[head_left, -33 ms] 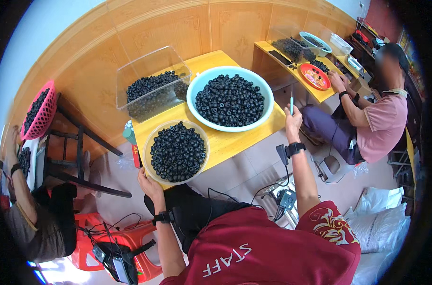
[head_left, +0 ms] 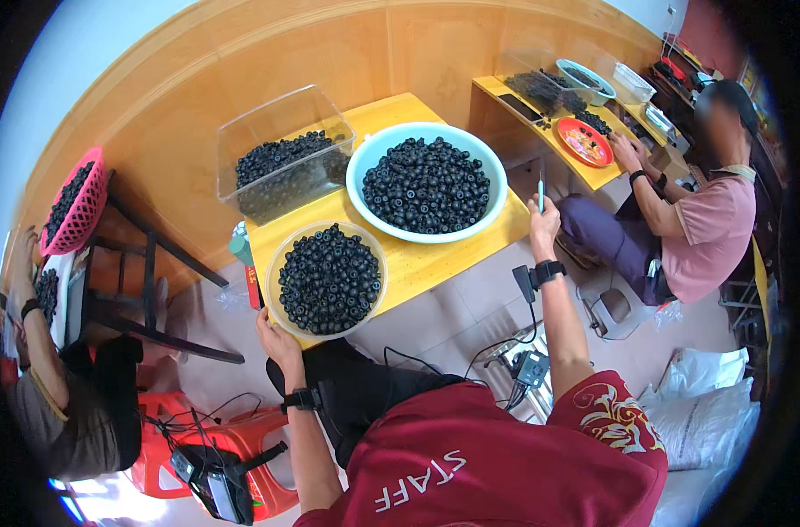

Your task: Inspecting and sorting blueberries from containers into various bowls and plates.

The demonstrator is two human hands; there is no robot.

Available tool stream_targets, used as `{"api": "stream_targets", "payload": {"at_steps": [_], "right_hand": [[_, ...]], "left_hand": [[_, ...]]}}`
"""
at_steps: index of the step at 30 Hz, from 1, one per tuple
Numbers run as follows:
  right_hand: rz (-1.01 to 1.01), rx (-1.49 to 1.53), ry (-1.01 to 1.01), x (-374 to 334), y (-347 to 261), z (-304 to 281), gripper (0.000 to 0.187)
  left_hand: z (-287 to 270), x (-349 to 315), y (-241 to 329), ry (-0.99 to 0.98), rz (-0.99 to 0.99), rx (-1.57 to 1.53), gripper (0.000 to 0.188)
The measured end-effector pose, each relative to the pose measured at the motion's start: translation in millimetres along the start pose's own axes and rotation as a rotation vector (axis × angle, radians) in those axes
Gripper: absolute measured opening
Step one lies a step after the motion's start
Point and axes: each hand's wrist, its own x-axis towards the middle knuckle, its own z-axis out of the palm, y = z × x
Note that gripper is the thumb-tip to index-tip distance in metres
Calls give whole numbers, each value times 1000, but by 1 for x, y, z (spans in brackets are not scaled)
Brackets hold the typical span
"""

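Observation:
My left hand [head_left: 277,341] grips the near rim of a shallow tan bowl [head_left: 271,270] heaped with small black round pieces, at the front left corner of a yellow table [head_left: 426,259]. My right hand [head_left: 546,227] is raised by the table's right edge, shut on a thin light-blue pen-like tool [head_left: 541,189] that points up. Between the two hands stands a large pale-blue basin [head_left: 354,171] full of the same black pieces. Behind the bowl is a clear plastic box [head_left: 242,140], partly filled with them. Both wrists wear black bands.
A person in a pink shirt [head_left: 703,233] sits at the right by a second yellow table [head_left: 553,132] with a red plate [head_left: 584,142]. Another person [head_left: 57,395] sits at the left near a pink basket [head_left: 70,204]. Red stool [head_left: 242,465], cables and white sacks [head_left: 712,395] lie on the floor.

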Motion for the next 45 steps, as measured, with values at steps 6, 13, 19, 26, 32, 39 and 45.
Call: {"api": "stream_targets", "payload": {"at_steps": [6, 13, 19, 26, 32, 39, 45], "right_hand": [[86, -329, -209, 16, 25, 9, 31], [-88, -332, -292, 20, 22, 5, 28], [-65, -329, -334, 25, 29, 2, 32], [-100, -325, -347, 25, 22, 2, 36], [-83, -332, -381, 28, 32, -2, 38], [-66, -334, -400, 27, 25, -3, 40], [-83, -331, -423, 31, 27, 0, 38]], "left_hand": [[13, 9, -22, -57, -46, -72, 36], [-3, 28, -59, -331, -60, -33, 45], [-38, 1, 15, -281, -167, 355, 42], [-90, -5, -5, -612, -343, 95, 33], [-121, -32, 21, -598, -491, -396, 31], [-124, -46, 28, -449, -402, -562, 30], [-123, -52, 38, -347, -289, -559, 28]]}}
